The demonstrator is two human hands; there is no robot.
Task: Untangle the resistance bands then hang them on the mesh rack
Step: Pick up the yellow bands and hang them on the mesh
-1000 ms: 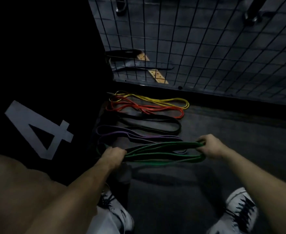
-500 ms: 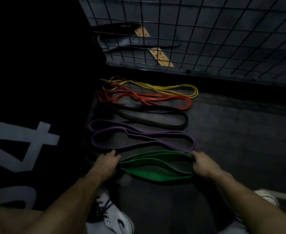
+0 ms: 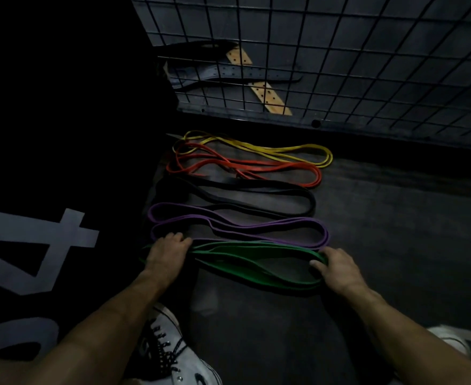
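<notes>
The mesh rack (image 3: 339, 51) rises ahead of me, its wire grid standing at the far edge of the dark floor (image 3: 395, 232), well apart from my hands. Between it and me lie 5 bands in a row, each folded into a long flat loop: the yellow band (image 3: 284, 148) nearest the rack, then the orange band (image 3: 270, 165), the black band (image 3: 256, 190), the purple band (image 3: 228, 227) and, closest, the green band (image 3: 256, 262).

The green one looks the widest, so I judge it the heaviest and stiffest pull of the 5, though still limp rubber that will sag and twist when lifted. It seems grippy rather than slick. The rounded ends look like the best places to hold, since that keeps the loops from crossing.

My left hand (image 3: 167, 255) rests over the green band's left end, fingers curled down onto it; whether they pinch it I cannot tell. My right hand (image 3: 337, 269) is at the right end, thumb inside the loop and fingers wrapped over the outside.
</notes>
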